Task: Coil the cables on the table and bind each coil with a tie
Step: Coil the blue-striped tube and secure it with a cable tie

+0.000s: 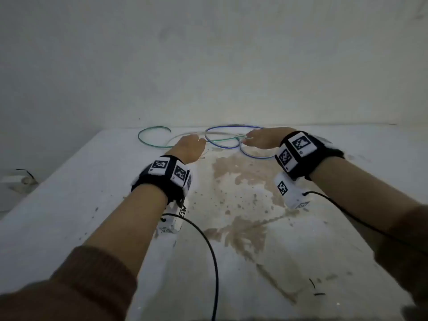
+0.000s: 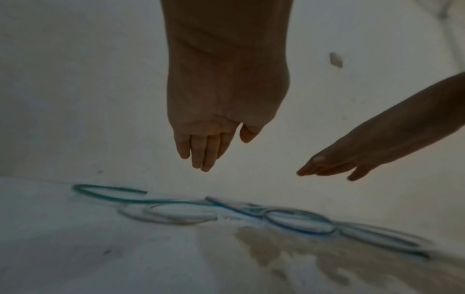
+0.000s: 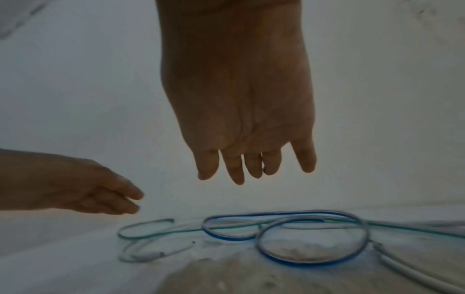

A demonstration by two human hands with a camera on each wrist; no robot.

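Three loose cables lie tangled at the far edge of the table: a green cable [image 1: 148, 144] on the left, a blue cable [image 1: 222, 145] looped in the middle, and a white cable [image 1: 183, 136] crossing under them. The same green cable [image 3: 141, 234], blue cable [image 3: 302, 260] and white cable [image 3: 151, 255] show in the right wrist view. My left hand [image 1: 188, 148] hovers above the white cable with fingers straight [image 2: 201, 157] and holds nothing. My right hand [image 1: 261, 139] hovers over the blue loops, fingers extended [image 3: 236, 169], also empty. No tie is visible.
The table [image 1: 92, 193] is white with a large brown stain [image 1: 243, 181] in the middle. A white wall [image 1: 208, 66] rises right behind the cables. Black sensor leads [image 1: 208, 251] trail from my wrist bands across the near table.
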